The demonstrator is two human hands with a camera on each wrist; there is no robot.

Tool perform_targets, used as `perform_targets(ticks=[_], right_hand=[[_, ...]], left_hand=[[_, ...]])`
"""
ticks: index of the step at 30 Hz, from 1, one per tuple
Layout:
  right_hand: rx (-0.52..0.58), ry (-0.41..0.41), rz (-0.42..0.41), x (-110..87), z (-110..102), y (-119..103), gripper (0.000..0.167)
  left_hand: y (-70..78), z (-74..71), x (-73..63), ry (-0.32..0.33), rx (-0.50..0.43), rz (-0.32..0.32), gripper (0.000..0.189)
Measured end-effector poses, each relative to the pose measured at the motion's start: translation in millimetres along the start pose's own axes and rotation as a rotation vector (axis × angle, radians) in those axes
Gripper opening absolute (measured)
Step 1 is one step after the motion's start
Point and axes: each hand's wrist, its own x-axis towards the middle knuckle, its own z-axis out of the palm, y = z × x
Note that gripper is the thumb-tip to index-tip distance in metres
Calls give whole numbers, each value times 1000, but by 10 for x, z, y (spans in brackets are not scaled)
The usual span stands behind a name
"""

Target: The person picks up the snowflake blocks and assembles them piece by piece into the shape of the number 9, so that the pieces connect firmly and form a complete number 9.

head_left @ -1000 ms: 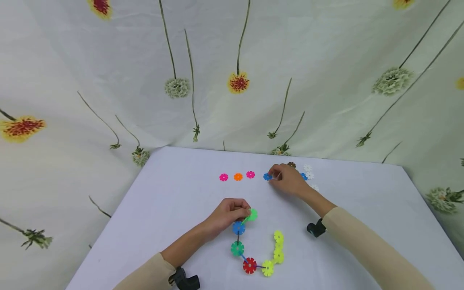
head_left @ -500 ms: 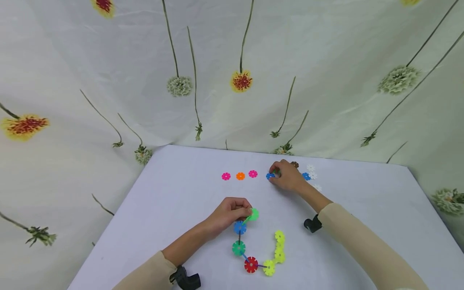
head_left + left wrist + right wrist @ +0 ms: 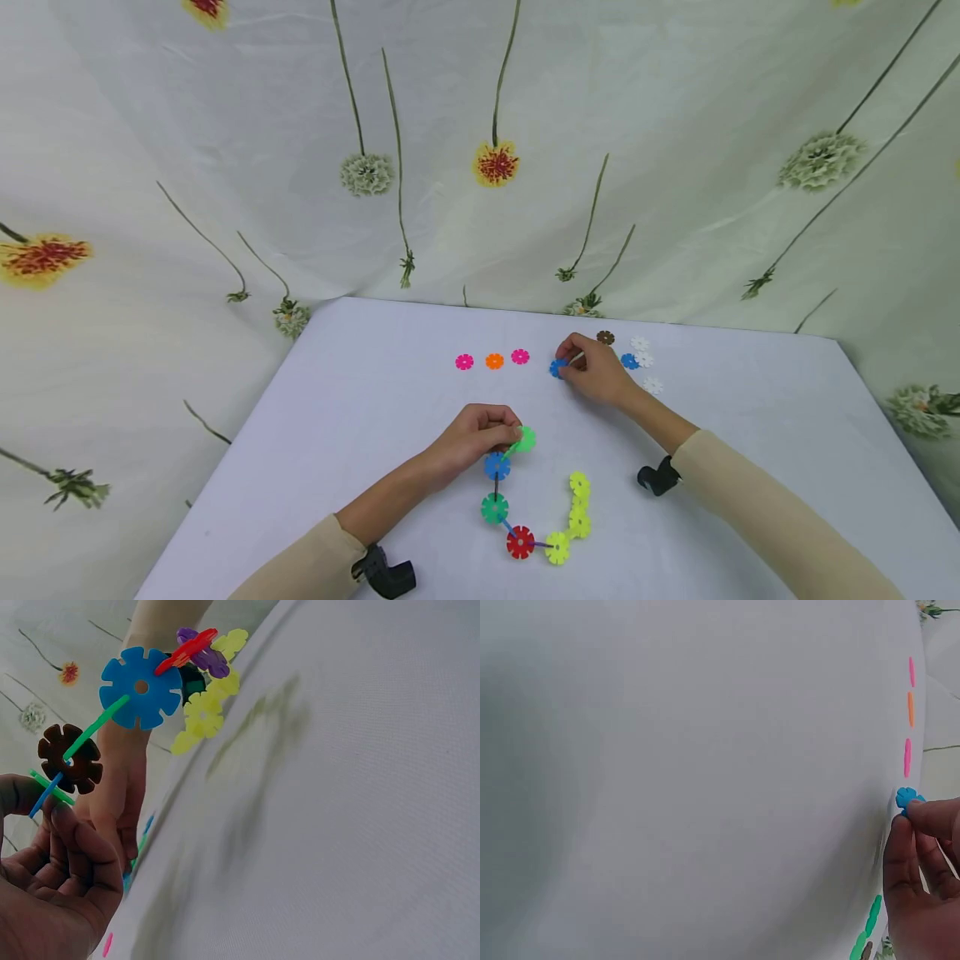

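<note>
Head view: left hand [image 3: 480, 437] pinches a linked multicoloured plastic-disc chain [image 3: 516, 537], right hand [image 3: 597, 367] a blue notched plastic disc [image 3: 556, 367], pink notched plastic discs [image 3: 521, 357] unjoined at its nine o'clock.

A draped tabletop corner is shown, arranged like a small recording booth; whether it is housed in a home, a studio or a lab cannot be told. Beneath the fingers [image 3: 498, 415], a plain white table [image 3: 360, 400] is spread. Beyond the fingers and well out to either side of them, the surroundings are screened by pale hanging fabric [image 3: 442, 233], lightly creased and printed with long-stemmed flowers [image 3: 496, 164]. Back from the fingers, black wrist cameras [image 3: 658, 477] are worn. Left of the farther fingers, toy-like slotted discs [image 3: 494, 361] are laid in a row.
</note>
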Motion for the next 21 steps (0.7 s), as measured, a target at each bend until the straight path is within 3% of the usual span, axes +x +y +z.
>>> perform_targets(ticks=[4, 7, 21], right_hand=[[169, -33, 64, -106, -40, -31, 22], [253, -68, 66, -207, -49, -58, 24], [362, -154, 0, -679, -27, -229, 24]], left_hand=[[-3, -1, 11, 2, -9, -6, 26], [-4, 3, 16, 5, -19, -18, 26], [0, 52, 35, 18, -49, -39, 26]])
